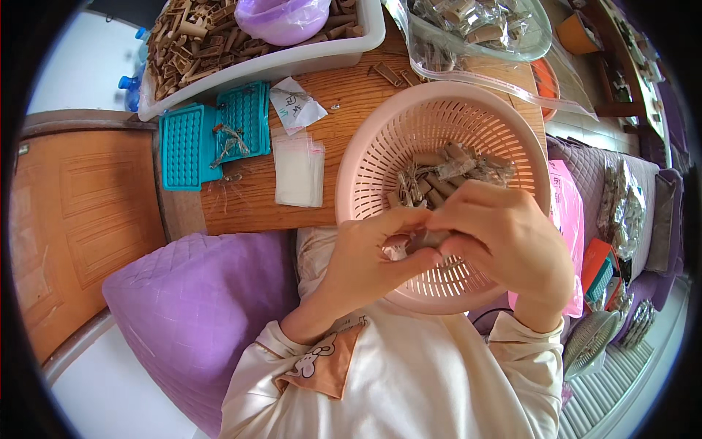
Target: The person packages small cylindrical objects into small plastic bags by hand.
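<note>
Head view: both hands close on a small clear-film packet over the near half of a pink slotted basket.
The left hand (376,249) and right hand (508,230) meet tip to tip; thumbs and forefingers appear pressed together on the clear-film packet (398,252), which lies between them, mostly covered by fingers, so its long axis cannot be told. The heap of brown pieces (442,183) lies in the pink slotted basket (354,168), just beyond the fingertips on the side away from the body, its pieces pointing in mixed directions. The right hand is the nearer, its knuckles overlapping the heap's near edge in this view. A stack of clear bags (296,175) lies on the wooden table (329,82), left of the basket.
</note>
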Available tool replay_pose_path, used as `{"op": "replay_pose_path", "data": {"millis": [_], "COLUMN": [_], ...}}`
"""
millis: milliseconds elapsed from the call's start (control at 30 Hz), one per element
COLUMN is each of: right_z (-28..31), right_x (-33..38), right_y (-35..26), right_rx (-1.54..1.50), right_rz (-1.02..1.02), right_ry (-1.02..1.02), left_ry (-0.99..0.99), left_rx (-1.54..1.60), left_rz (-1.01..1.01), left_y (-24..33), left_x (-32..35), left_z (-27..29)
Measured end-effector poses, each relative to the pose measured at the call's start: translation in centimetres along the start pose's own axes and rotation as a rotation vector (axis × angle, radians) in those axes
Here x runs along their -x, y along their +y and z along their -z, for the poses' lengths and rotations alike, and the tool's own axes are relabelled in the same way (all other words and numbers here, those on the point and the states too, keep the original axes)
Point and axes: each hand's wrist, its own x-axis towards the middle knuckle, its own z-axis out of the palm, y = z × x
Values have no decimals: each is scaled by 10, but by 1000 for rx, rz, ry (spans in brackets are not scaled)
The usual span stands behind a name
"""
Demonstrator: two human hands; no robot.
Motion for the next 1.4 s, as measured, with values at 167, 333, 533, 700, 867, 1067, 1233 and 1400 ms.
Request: {"op": "replay_pose_path", "data": {"millis": [167,333,533,700,867,1067,1233,1400], "right_z": [-18,-31,-49,-62,-59,-64,-63,-61], "right_x": [-3,11,20,13,22,19,22,22], "right_y": [5,16,24,30,23,13,14,6], "right_rx": [24,144,91,-398,-520,-475,-415,-32], "right_rz": [122,264,303,324,12,-164,-134,69], "right_ry": [428,355,545,744,503,530,499,423], "left_ry": [-39,-62,-59,-59,-27,161,474,274], "left_rx": [518,560,537,548,419,325,-624,-733], "left_rz": [80,92,60,26,-45,-219,-906,-858], "left_y": [1,-3,4,3,5,-3,9,24], "left_x": [1,-1,-2,1,2,2,-6,-11], "left_z": [9,13,6,3,0,-3,12,6]}}
